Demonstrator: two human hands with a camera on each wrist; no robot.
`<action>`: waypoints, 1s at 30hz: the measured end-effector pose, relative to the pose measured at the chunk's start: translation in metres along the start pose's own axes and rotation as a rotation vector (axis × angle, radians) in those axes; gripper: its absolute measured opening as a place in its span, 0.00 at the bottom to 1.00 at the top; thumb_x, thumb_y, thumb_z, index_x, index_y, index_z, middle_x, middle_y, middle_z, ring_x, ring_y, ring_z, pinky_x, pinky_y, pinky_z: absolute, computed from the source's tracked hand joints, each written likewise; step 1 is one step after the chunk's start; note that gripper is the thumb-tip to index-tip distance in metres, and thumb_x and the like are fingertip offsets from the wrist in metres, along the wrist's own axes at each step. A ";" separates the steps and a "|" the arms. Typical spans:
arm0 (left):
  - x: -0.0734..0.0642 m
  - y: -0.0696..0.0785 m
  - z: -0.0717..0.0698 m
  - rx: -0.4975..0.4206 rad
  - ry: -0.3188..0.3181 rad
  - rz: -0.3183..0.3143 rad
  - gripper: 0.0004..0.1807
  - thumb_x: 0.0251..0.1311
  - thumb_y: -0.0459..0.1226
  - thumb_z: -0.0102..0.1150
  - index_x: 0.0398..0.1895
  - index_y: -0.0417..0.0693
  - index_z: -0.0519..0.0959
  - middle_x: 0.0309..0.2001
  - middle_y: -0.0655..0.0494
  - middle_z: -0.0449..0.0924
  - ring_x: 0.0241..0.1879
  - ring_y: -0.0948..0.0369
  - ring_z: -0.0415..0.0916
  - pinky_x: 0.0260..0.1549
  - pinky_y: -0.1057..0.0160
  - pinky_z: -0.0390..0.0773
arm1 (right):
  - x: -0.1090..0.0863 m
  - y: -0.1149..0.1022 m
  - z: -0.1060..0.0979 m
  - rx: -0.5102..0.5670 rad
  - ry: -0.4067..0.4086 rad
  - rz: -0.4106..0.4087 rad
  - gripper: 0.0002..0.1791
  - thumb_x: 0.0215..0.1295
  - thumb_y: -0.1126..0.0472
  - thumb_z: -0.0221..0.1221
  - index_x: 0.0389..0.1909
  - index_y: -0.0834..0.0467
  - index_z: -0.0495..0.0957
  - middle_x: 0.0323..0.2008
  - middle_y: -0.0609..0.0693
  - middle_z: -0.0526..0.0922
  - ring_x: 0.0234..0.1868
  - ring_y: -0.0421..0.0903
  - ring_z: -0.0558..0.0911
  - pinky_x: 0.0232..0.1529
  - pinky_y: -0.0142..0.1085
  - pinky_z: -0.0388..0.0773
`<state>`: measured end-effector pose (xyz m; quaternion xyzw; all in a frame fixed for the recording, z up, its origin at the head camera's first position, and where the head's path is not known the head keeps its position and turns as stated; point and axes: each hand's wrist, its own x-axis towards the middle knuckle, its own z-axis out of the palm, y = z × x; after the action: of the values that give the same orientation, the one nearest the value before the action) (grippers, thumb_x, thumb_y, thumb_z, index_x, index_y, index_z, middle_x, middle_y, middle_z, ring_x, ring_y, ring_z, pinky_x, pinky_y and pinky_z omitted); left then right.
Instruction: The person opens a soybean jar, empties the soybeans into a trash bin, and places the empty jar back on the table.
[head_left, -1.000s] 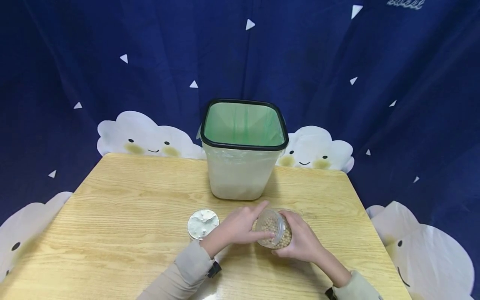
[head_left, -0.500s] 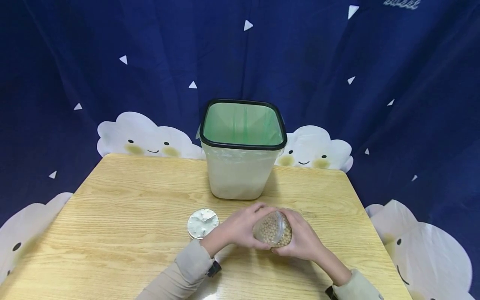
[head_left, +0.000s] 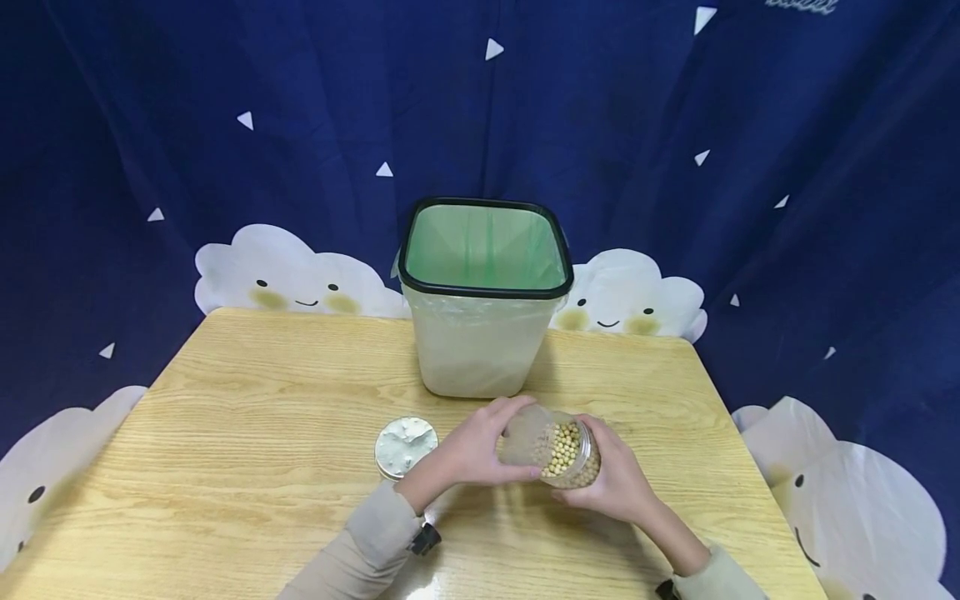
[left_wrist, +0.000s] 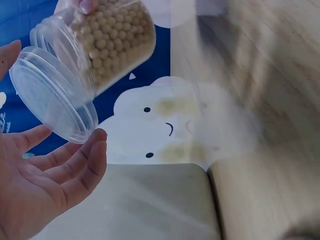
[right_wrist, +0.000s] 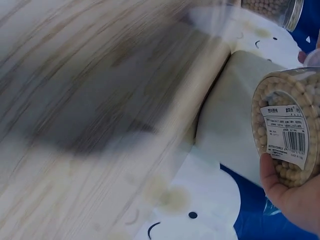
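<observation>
My left hand [head_left: 480, 446] holds a clear plastic lid [head_left: 523, 433] by its rim, thumb and fingertips on opposite edges. The lid stands tilted beside the mouth of a clear plastic jar [left_wrist: 117, 42], a narrow gap showing between them in the left wrist view. Round beige beans fill most of this jar. Tipped with its mouth to the left, the jar is gripped by my right hand [head_left: 617, 475]. A white barcode label [right_wrist: 286, 134] sits on the jar's base in the right wrist view.
Left of my left hand, a second jar with a silvery top [head_left: 406, 447] stands on the wooden table [head_left: 285, 400], partly behind the wrist. Toward the back edge is a white bin [head_left: 480, 350] with a black rim and green liner. A blue curtain [head_left: 337, 100] hangs behind.
The lid, on the jar half a second ago, has come off in my left hand. The right hand has shifted slightly right with the jar, and the beans now show through its open mouth.
</observation>
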<state>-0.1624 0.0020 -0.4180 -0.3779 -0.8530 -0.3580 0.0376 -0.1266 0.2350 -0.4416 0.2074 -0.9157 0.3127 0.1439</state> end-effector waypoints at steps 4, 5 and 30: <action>-0.005 -0.003 0.002 0.041 0.009 -0.040 0.47 0.42 0.60 0.63 0.66 0.57 0.58 0.53 0.53 0.70 0.46 0.58 0.71 0.43 0.57 0.74 | -0.006 0.006 -0.008 0.003 0.029 0.038 0.53 0.19 0.51 0.77 0.55 0.63 0.65 0.46 0.56 0.75 0.44 0.53 0.76 0.42 0.50 0.73; -0.006 -0.004 0.003 0.046 0.011 -0.055 0.47 0.42 0.61 0.63 0.67 0.58 0.58 0.53 0.53 0.70 0.46 0.58 0.72 0.43 0.56 0.74 | -0.007 0.008 -0.010 0.006 0.039 0.049 0.53 0.19 0.52 0.77 0.55 0.63 0.65 0.46 0.57 0.76 0.44 0.54 0.76 0.42 0.50 0.73; -0.013 -0.029 0.064 0.232 -0.157 -0.286 0.52 0.30 0.63 0.68 0.62 0.51 0.65 0.49 0.51 0.68 0.47 0.53 0.67 0.32 0.55 0.75 | -0.012 0.019 -0.037 -0.018 0.133 0.120 0.52 0.20 0.57 0.77 0.54 0.65 0.64 0.43 0.64 0.76 0.41 0.60 0.76 0.38 0.54 0.73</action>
<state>-0.1599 0.0213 -0.4866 -0.2728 -0.9338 -0.2285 -0.0368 -0.1202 0.2755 -0.4279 0.1296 -0.9178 0.3254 0.1871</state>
